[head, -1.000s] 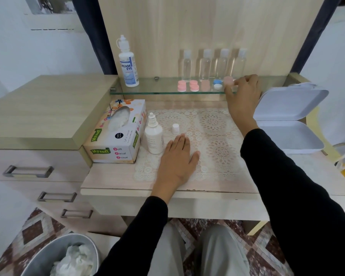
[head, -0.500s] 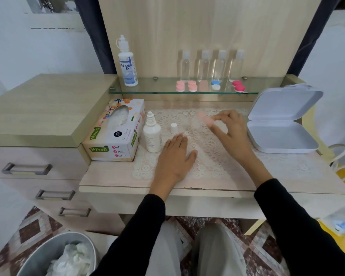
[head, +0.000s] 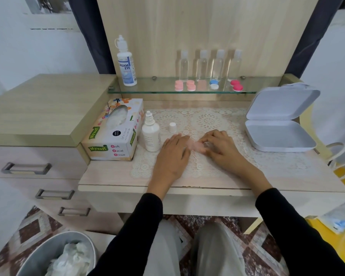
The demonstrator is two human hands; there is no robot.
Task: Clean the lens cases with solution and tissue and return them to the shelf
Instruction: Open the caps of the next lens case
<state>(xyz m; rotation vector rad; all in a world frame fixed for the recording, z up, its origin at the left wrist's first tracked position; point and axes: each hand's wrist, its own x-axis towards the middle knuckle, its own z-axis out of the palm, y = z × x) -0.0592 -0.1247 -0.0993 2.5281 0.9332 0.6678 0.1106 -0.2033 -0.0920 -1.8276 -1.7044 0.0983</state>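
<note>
**Pale pink plastic lens case (head: 196, 145) on the mat, cleaning about to begin**

The case lies on the cream lace mat (head: 207, 120) near the middle of the pale wooden worktop (head: 108, 172), caught between two hands. The right hand (head: 221, 150), at 3 o'clock of the case, has its fingers (head: 209, 136) curled over and clamped on the case's right end. The left hand (head: 173, 156), at 9 o'clock, lies flat with fingers (head: 179, 138) straight and close together. Their tips reach the case's other end, but the blur hides whether they touch it or are only beside it.

The case lies flat, its long axis running roughly 9 to 3 o'clock, tipped a little toward 10 and 4. I cannot make out which cup is at which end.

To my eye this is the opening step on this case. It is off the glass shelf (head: 167, 91) at 12 o'clock, where a row of small round lens cases (head: 214, 84) sits, and looks not yet wetted. The next move calls for unscrewing its caps, one hand steadying the body while the other twists. Then comes a reach to 9 o'clock for the uncapped white solution bottle (head: 150, 134) and, beyond it, the cardboard tissue box (head: 114, 130).
</note>
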